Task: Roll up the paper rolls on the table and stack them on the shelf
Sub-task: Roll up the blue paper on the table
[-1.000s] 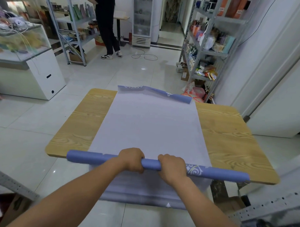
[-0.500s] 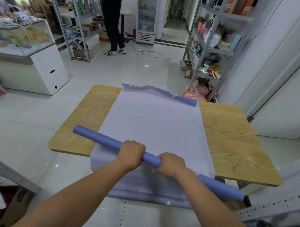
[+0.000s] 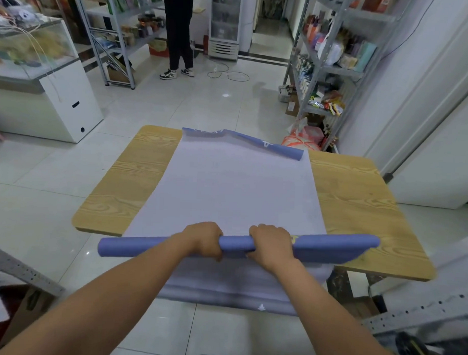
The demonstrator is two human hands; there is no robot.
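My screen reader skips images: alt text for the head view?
The left hand and right hand hold a blue paper roll at the near edge of a wooden table; unrolled pale paper lies along the table beyond.

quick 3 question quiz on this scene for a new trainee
1. True or false: the left hand and the right hand both grip the blue roll.
2. The spread sheet lies mostly on: A the floor, B the wooden table, C a shelf.
3. Fill in: the sheet's far end is ___ up, not flat.
Key: 1 true; 2 B; 3 curled.
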